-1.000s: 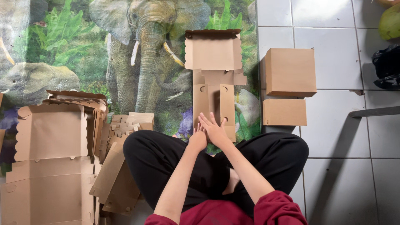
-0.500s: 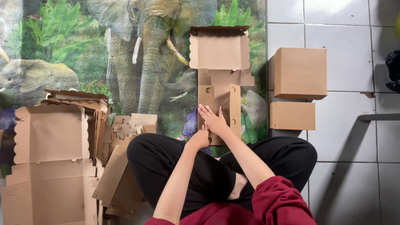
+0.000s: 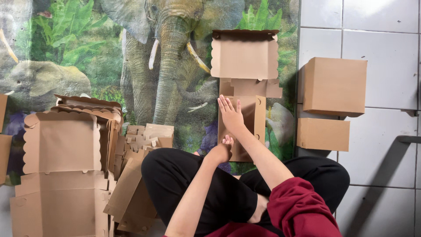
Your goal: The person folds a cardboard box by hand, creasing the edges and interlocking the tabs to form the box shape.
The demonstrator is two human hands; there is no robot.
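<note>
A flat brown cardboard box blank (image 3: 245, 61) with scalloped edges lies unfolded on the elephant-print mat (image 3: 131, 57) in front of my crossed legs. My right hand (image 3: 231, 115) presses flat, fingers spread, on the blank's lower panel. My left hand (image 3: 220, 150) is curled at the near left edge of that same panel, its thumb touching the cardboard. Neither hand lifts the blank off the mat.
Two folded brown boxes (image 3: 334, 85) (image 3: 323, 134) sit on the white tile floor to the right. A stack of flat scalloped blanks (image 3: 61, 145) lies to my left, with small cardboard scraps (image 3: 147, 136) beside it. A dark metal leg (image 3: 410, 139) crosses the far right.
My right hand has slid further forward and flattened on the panel, and the panel's side flaps have been pressed down. The view has shifted slightly left.
</note>
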